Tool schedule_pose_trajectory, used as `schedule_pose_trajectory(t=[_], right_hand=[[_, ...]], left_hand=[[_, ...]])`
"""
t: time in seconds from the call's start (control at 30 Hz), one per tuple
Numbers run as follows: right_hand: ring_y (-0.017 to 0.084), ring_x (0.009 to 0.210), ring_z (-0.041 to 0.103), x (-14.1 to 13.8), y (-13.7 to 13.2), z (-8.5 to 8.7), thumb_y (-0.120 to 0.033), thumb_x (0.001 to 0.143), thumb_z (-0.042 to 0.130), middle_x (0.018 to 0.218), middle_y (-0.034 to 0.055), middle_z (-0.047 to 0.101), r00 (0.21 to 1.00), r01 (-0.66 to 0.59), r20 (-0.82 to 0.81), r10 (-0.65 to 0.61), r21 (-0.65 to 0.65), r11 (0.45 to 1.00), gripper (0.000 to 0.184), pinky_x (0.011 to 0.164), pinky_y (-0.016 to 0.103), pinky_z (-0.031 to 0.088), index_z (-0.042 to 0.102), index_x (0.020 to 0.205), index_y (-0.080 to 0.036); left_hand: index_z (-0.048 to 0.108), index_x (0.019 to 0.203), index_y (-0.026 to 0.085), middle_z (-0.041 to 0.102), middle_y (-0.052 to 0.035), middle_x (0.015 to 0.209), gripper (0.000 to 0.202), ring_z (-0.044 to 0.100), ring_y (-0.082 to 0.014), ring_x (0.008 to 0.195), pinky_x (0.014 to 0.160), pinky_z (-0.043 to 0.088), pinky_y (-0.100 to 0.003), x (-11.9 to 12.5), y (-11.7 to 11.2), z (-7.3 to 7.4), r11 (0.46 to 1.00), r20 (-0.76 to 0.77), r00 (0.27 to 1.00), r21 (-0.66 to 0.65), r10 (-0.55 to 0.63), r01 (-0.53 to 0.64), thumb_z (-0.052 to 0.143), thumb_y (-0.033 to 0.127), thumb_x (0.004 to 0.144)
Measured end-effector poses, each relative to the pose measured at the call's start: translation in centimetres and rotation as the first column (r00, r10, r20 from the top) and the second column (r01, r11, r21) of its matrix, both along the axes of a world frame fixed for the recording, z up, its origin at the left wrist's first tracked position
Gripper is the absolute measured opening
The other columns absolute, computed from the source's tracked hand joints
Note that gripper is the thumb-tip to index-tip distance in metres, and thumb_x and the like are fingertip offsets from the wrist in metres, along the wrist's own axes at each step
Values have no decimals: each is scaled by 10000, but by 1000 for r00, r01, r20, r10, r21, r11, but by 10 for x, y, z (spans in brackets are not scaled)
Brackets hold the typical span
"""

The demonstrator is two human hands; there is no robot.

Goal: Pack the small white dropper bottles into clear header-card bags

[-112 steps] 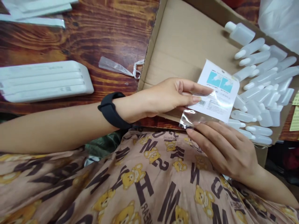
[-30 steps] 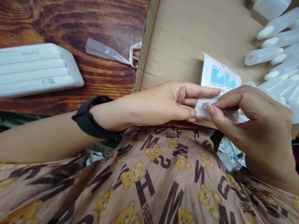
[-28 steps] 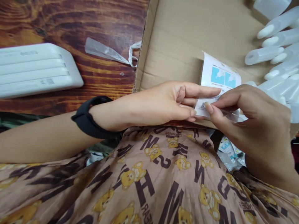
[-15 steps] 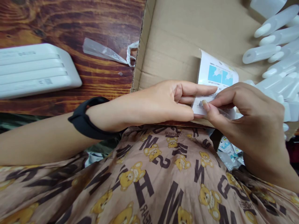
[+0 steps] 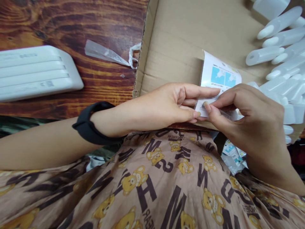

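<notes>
A clear plastic packet with a white printed card (image 5: 220,76) showing two blue pictures is held over the near edge of a cardboard box (image 5: 181,41). My left hand (image 5: 173,103), with a black band on the wrist, pinches the packet's lower left corner between thumb and fingers. My right hand (image 5: 250,117) pinches the packet's lower edge right beside it, thumb tip almost touching the left thumb. The packet's bottom part is hidden behind both hands.
Several translucent white plastic bottles (image 5: 278,51) lie in the box at right. A white ribbed flat case (image 5: 35,73) and a torn clear plastic strip (image 5: 107,54) lie on the wooden table (image 5: 71,19) at left. More printed packets (image 5: 232,152) sit low beside my lap.
Since 3.7 s ago my right hand rose from under the packet and closed on its lower edge. Over the last second both hands and the packet shifted slightly left.
</notes>
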State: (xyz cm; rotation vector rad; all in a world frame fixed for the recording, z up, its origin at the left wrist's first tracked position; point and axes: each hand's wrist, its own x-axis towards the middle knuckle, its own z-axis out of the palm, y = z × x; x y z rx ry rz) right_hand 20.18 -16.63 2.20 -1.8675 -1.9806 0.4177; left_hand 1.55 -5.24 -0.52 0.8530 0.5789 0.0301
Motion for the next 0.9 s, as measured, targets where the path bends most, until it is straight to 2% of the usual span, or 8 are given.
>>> schedule_pose_trajectory(t=[0.17, 0.37, 0.57, 0.67, 0.9], right_hand=[[260, 824, 689, 1, 0, -2, -163, 964, 718, 852, 56, 698, 1000, -10, -5, 10, 20, 1000, 173, 706, 416, 489, 598, 888, -261], [238, 805, 668, 0, 2, -4, -157, 975, 691, 836, 45, 685, 1000, -10, 10, 10, 34, 999, 182, 709, 400, 480, 587, 870, -264], [226, 788, 662, 1, 4, -6, -153, 975, 683, 817, 31, 669, 1000, -16, 11, 15, 50, 999, 191, 711, 385, 465, 585, 848, -256], [229, 791, 660, 1, 4, -6, -146, 967, 689, 822, 33, 674, 1000, -20, -6, 21, 61, 998, 182, 717, 386, 466, 593, 856, -253], [242, 812, 659, 4, 3, -4, -167, 976, 675, 844, 41, 690, 999, -22, -35, 23, 33, 999, 172, 741, 413, 496, 597, 868, -275]], left_hand=[[784, 1345, 239, 862, -5, 1185, 516, 758, -262, 1279, 996, 654, -283, -1, -1, -1, 999, 10, 1000, 36, 17, -17, 742, 20, 881], [748, 1406, 269, 862, 17, 1185, 542, 774, -242, 1253, 1023, 652, -294, -1, -3, -4, 1000, -5, 1000, 22, 10, -10, 746, 46, 912], [790, 1339, 284, 856, 23, 1195, 383, 799, -246, 1203, 1044, 662, -365, 1, -6, 0, 998, -55, 997, 23, 62, -60, 711, 145, 992], [808, 1301, 288, 861, 36, 1159, 340, 795, -233, 1205, 1042, 661, -359, 1, -6, 3, 998, -61, 996, 27, 65, -63, 674, 169, 1012], [788, 1346, 297, 865, 24, 1146, 476, 777, -219, 1237, 1050, 649, -338, 3, -10, 3, 998, -48, 997, 3, 61, -61, 699, 65, 941]])
